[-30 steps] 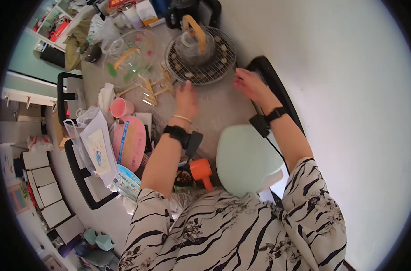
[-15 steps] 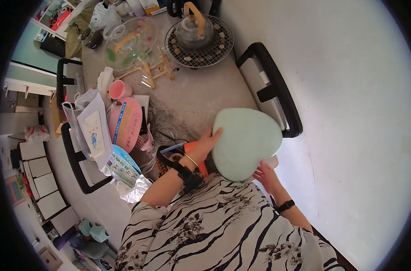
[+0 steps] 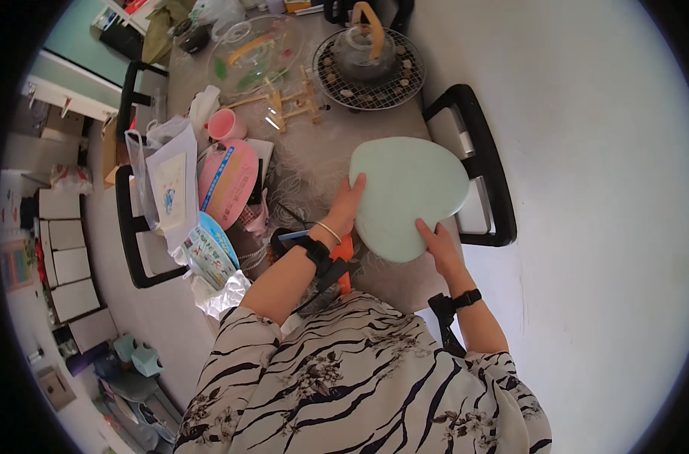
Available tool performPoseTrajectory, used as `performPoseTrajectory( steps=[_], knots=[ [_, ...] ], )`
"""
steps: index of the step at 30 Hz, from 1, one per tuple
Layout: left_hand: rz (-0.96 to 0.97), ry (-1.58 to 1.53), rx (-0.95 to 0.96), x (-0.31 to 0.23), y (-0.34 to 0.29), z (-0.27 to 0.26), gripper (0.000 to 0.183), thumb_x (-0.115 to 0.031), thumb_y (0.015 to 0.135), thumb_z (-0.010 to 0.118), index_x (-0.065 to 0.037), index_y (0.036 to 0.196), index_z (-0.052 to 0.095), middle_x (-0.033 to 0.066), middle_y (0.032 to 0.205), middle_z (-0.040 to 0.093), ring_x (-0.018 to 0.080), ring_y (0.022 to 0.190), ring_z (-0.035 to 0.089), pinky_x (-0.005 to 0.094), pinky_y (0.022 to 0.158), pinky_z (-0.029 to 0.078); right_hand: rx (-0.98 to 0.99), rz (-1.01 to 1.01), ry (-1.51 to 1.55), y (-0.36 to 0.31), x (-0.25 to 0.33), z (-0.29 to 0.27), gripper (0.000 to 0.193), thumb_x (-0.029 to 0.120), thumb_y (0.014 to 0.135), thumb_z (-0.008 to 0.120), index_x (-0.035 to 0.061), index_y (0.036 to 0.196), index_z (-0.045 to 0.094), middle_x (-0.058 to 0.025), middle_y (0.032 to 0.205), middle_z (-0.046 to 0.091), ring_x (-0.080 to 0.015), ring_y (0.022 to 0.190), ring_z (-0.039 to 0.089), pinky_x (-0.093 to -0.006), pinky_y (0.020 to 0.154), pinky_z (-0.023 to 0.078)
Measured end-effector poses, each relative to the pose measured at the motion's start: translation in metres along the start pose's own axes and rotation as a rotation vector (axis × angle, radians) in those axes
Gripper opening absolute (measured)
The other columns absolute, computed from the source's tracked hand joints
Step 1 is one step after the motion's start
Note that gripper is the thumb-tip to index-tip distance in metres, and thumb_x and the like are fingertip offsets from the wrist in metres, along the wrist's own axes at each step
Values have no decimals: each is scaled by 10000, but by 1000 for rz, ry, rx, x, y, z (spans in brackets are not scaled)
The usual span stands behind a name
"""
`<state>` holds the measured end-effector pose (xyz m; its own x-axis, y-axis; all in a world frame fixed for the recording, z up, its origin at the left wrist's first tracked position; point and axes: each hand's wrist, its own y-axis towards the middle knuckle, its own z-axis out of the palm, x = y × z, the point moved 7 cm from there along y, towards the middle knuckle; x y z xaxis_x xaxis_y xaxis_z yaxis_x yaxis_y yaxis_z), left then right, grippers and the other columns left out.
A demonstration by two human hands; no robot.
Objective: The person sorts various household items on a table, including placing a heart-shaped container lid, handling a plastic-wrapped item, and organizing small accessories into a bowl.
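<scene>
A broad, pale green, heart-shaped thing (image 3: 409, 193) with a smooth top is held level over the near right part of the table. Its underside is hidden, so I cannot tell whether it is a box, a lid or a cushion. My left hand (image 3: 344, 209) grips its left edge, thumb on top and fingers out of sight beneath. At the near right edge, my right hand (image 3: 443, 250) has its thumb on the top face, the other fingers partly tucked below. An orange object (image 3: 345, 261) is partly covered by my left forearm.
Left on the table (image 3: 314, 163) stand a pink cup (image 3: 226, 124), a pink fan (image 3: 229, 184) and papers (image 3: 172, 180). Farther back are a wooden stand (image 3: 288, 106) and a glass teapot (image 3: 364, 53) on a round grill (image 3: 400, 85). A black-framed chair (image 3: 492, 170) stands at the right by the wall.
The heart-shaped thing has moved away from my body, farther over the table. My right hand has come onto its near right edge, its thumb now on top. The view has shifted.
</scene>
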<state>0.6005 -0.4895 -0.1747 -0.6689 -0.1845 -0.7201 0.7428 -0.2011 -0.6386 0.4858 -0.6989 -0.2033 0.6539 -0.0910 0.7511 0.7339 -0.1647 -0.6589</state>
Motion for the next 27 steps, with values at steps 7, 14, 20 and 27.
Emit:
performPoseTrajectory(
  steps=[7, 14, 20, 27],
  knots=[
    [-17, 19, -21, 9, -2, -6, 632, -403, 972, 478, -6, 1411, 259, 166, 1381, 409, 269, 1243, 430, 379, 1039, 361, 93, 32, -115, 2, 9, -4, 725, 449, 858, 649, -100, 1289, 455, -174, 1255, 549, -223, 1141, 525, -304, 976, 386],
    [11, -113, 20, 31, -10, 1, 648, -407, 972, 470, -35, 1425, 194, 149, 1389, 391, 273, 1264, 410, 421, 1049, 355, 193, -134, -256, 25, 24, -13, 674, 418, 862, 644, -61, 1301, 465, -179, 1251, 558, -224, 1138, 534, -318, 964, 404],
    [-169, -412, -132, 83, -38, 27, 630, -327, 973, 496, -108, 1426, 117, 114, 1451, 270, 287, 1329, 314, 508, 1093, 298, -226, -472, -526, 57, 87, -42, 590, 390, 854, 635, -18, 1263, 514, -198, 1243, 567, -304, 1160, 537, -354, 964, 416],
    [155, 2, -256, 53, -28, -15, 577, -227, 970, 515, -74, 1424, 192, 120, 1400, 360, 246, 1286, 363, 401, 1080, 308, -211, -227, -206, 43, 47, -59, 612, 414, 850, 653, -18, 1260, 512, -175, 1203, 588, -248, 1105, 567, -329, 933, 429]
  ],
)
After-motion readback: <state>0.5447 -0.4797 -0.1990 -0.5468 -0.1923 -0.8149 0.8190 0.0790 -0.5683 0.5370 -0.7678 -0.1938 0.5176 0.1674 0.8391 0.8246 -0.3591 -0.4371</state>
